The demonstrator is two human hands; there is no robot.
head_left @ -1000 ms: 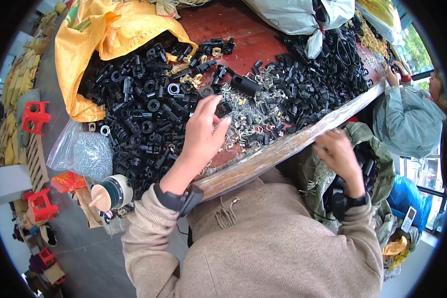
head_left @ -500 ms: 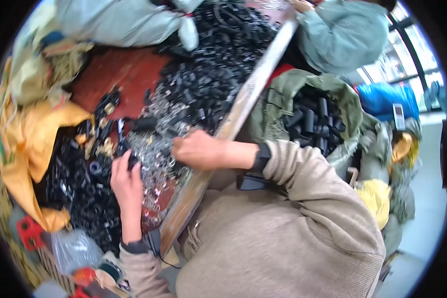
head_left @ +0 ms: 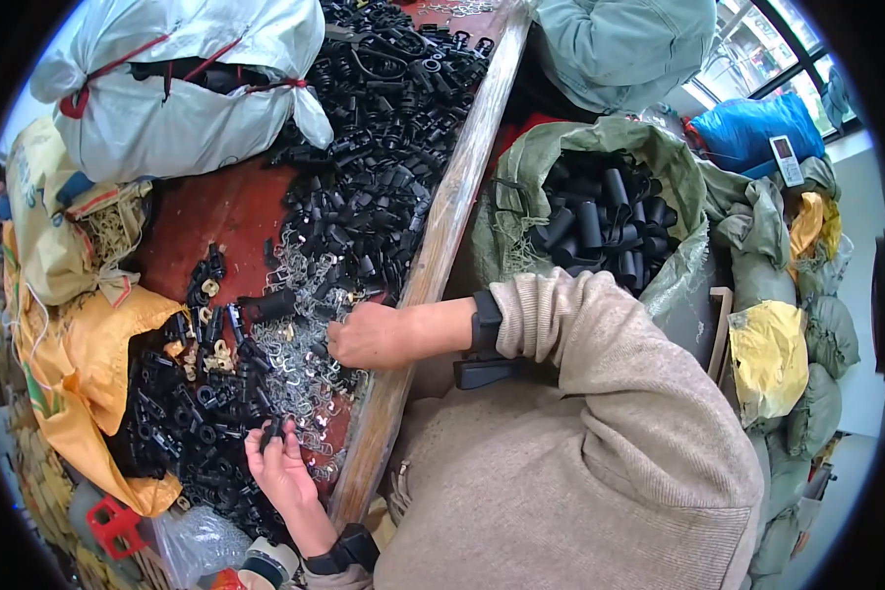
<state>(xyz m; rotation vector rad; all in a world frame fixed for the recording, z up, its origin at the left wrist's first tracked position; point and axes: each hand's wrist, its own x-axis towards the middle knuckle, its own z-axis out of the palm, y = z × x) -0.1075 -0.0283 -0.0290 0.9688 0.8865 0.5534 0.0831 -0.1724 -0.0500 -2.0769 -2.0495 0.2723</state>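
Observation:
Between the thumb and fingers of my left hand (head_left: 287,474) is a small black plastic part (head_left: 272,431). The palm is turned partly up, at the near edge of a heap of black plastic parts (head_left: 202,425). My right hand (head_left: 369,336) has its fingers curled down at a pile of small bent silver metal clips (head_left: 300,349). Its fingertips are hidden, so what they pinch, if anything, cannot be seen. A short black cylinder (head_left: 268,306) lies at the far side of the clips. Pale gold-coloured pieces (head_left: 216,356) are scattered among the black parts on the left.
A wooden rail (head_left: 418,320) edges the red tabletop (head_left: 228,211) beside me. Many black parts (head_left: 369,187) cover its far side, beside a white sack (head_left: 202,123). On the right stands a green sack (head_left: 693,216) of black cylinders (head_left: 615,211). An orange sack (head_left: 88,393) lies left.
My left hand has come nearer my body and turned its palm up, with the black part in its fingers. My right hand stays by the clips. The whole view has shifted.

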